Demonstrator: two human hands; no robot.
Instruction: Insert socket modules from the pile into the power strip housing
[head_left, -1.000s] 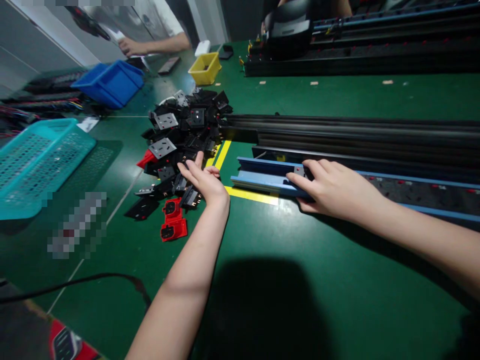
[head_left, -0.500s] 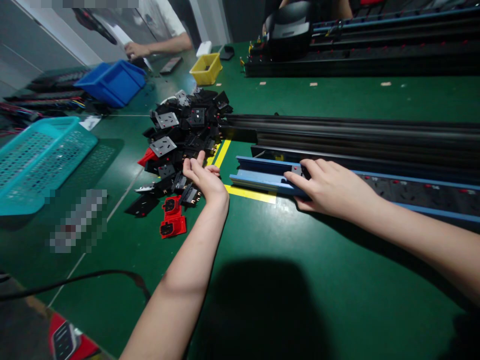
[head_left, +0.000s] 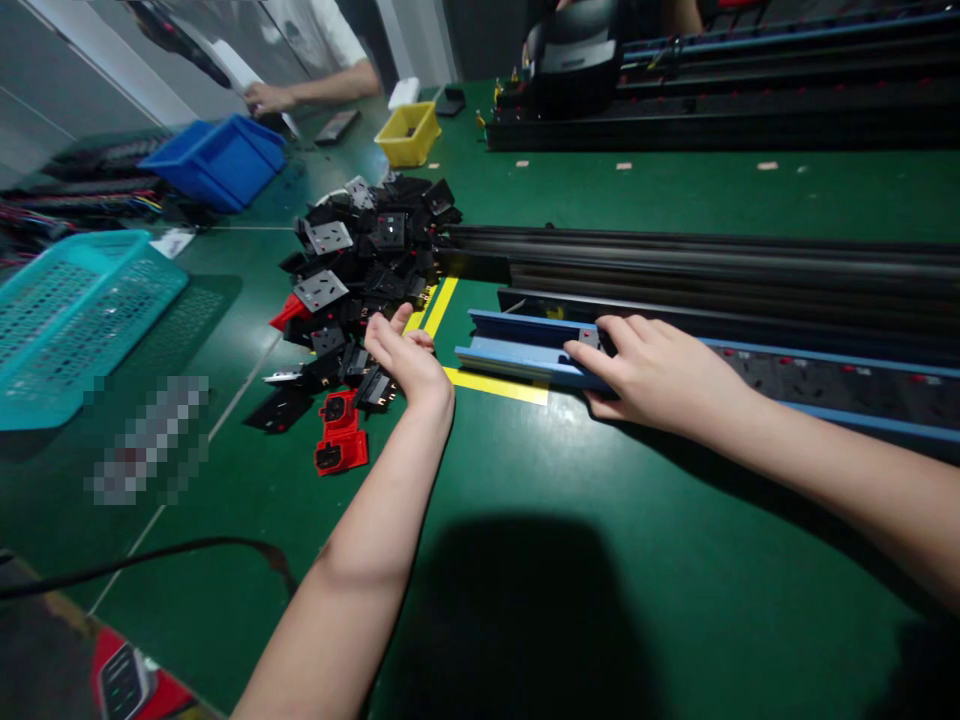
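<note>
My left hand (head_left: pixel 407 360) is beside the right edge of a pile of loose socket modules (head_left: pixel 390 230), mostly black with a few grey ones. Its fingers are loosely bent and apart, and nothing shows in them. My right hand (head_left: pixel 649 370) is wrapped over a blue channel rail (head_left: pixel 517 357), thumb on the near side. Its index fingertip touches a small grey-and-black socket module (head_left: pixel 588 337) inside the channel, partly hidden by the fingers. Farther right, black socket modules (head_left: pixel 825 385) line the rail. Two red socket pieces (head_left: pixel 341 452) lie near my left wrist.
Long black rails (head_left: pixel 675 260) lie behind the blue one. Yellow tape (head_left: pixel 499 385) marks the green table. At left are a turquoise basket (head_left: pixel 90 310), a blue bin (head_left: pixel 225 165) and a yellow bin (head_left: pixel 409 137). Another person's hand (head_left: pixel 270 98) is at the back.
The view has shifted very slightly. Both hands stay nearly where they were, the left by the pile and the right on the blue rail.
</note>
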